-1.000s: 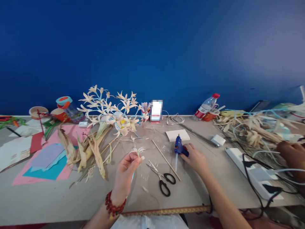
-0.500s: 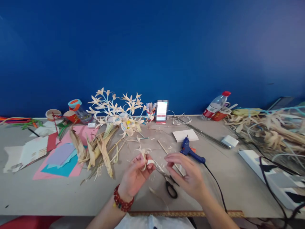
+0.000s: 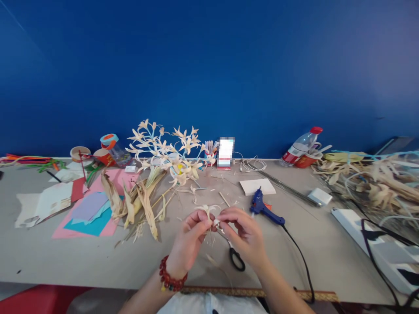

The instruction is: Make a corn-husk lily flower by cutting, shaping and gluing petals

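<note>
My left hand is closed, pinching a pale corn-husk flower whose thin petals curl outward above the fingertips. My right hand has come up against it, thumb and fingers pinched on a small white strip at the left fingers; whether it is tape or husk I cannot tell. Below the hands lies a pair of scissors with black handles, its blades partly covered. Off to the right of my right hand rests a blue glue gun, its cord running toward the table's front edge.
Husk flowers on blue stems stand at the back. Dried corn husks and coloured paper lie left. A phone leans near the wall. On the right are a bottle, a power strip and a husk pile.
My right hand has moved left to meet my left hand, and its fingers have closed on the white strip. The view has shifted slightly.
</note>
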Available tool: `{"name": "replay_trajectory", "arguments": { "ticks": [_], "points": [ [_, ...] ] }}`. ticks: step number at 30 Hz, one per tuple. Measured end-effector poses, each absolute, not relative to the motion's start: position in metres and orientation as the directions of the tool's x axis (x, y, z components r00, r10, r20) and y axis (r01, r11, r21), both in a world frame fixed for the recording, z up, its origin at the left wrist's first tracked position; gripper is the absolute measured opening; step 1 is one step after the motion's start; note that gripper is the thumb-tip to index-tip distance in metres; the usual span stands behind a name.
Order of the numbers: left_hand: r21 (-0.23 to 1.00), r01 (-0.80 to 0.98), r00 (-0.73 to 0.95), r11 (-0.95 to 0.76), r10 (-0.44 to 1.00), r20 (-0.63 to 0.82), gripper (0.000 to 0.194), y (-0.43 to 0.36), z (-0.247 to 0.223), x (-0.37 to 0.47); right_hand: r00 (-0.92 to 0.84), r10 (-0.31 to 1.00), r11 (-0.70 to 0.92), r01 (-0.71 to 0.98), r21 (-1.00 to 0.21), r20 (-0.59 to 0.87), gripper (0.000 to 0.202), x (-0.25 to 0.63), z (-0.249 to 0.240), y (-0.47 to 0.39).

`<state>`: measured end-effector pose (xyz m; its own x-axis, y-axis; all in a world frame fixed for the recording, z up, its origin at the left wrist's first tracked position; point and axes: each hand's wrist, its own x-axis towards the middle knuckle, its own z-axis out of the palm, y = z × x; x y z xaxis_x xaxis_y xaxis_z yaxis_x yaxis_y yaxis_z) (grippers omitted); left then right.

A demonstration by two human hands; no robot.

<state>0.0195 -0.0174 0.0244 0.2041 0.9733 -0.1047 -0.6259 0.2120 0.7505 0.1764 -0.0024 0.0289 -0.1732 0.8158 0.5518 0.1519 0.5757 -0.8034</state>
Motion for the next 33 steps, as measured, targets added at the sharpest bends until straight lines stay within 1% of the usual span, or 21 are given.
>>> {"name": "replay_trajectory", "arguments": {
  "ticks": [3,5,7,9,11,14,17,20,24,26,29,33],
  "points": [
    [0.828,-0.548,0.106,0.123,0.991,-0.076,0.013,-0.019,0.025,0.019,-0.142,0.863,0.501,0.113,-0.858,0.485,0.008,0.177,0.026,-0.003],
    [0.849,-0.517,0.091,0.105,0.994,-0.067,0.012,-0.019,0.025,0.018,-0.14,0.872,0.487,0.154,-0.86,0.469,0.007,0.178,0.027,-0.003],
    [0.852,-0.507,0.124,0.129,0.989,-0.076,0.012,-0.019,0.025,0.016,-0.151,0.858,0.514,0.248,-0.821,0.492,0.008,0.178,0.029,-0.003],
    [0.853,-0.498,0.147,0.159,0.984,-0.098,0.011,-0.019,0.025,0.015,-0.171,0.826,0.561,0.354,-0.749,0.538,0.01,0.179,0.031,-0.005],
    [0.863,-0.483,0.126,0.152,0.987,-0.103,0.012,-0.019,0.023,0.015,-0.193,0.793,0.597,0.438,-0.672,0.578,0.011,0.178,0.032,-0.006],
    [0.879,-0.46,0.096,0.123,0.991,-0.089,0.014,-0.019,0.021,0.017,-0.217,0.776,0.611,0.492,-0.62,0.592,0.012,0.177,0.033,-0.008],
    [0.862,-0.488,0.099,0.136,0.99,-0.1,0.014,-0.018,0.02,0.019,-0.218,0.784,0.606,0.471,-0.642,0.581,0.011,0.175,0.033,-0.009],
    [0.845,-0.519,0.094,0.131,0.991,-0.097,0.014,-0.019,0.02,0.02,-0.179,0.814,0.57,0.421,-0.705,0.552,0.01,0.174,0.032,-0.009],
    [0.825,-0.554,0.085,0.115,0.993,-0.081,0.014,-0.021,0.022,0.021,-0.09,0.874,0.482,0.281,-0.83,0.477,0.007,0.17,0.027,-0.009],
    [0.822,-0.558,0.085,0.11,0.994,-0.075,0.014,-0.021,0.022,0.021,-0.061,0.883,0.466,0.222,-0.856,0.465,0.007,0.168,0.023,-0.009],
    [0.845,-0.529,0.065,0.078,0.997,-0.051,0.014,-0.018,0.021,0.02,-0.055,0.857,0.51,0.224,-0.83,0.512,0.01,0.17,0.022,-0.009],
    [0.904,-0.425,0.027,0.047,0.999,-0.039,0.014,-0.015,0.018,0.02,-0.096,0.749,0.648,0.308,-0.696,0.655,0.017,0.18,0.033,-0.01]
  ]
}}
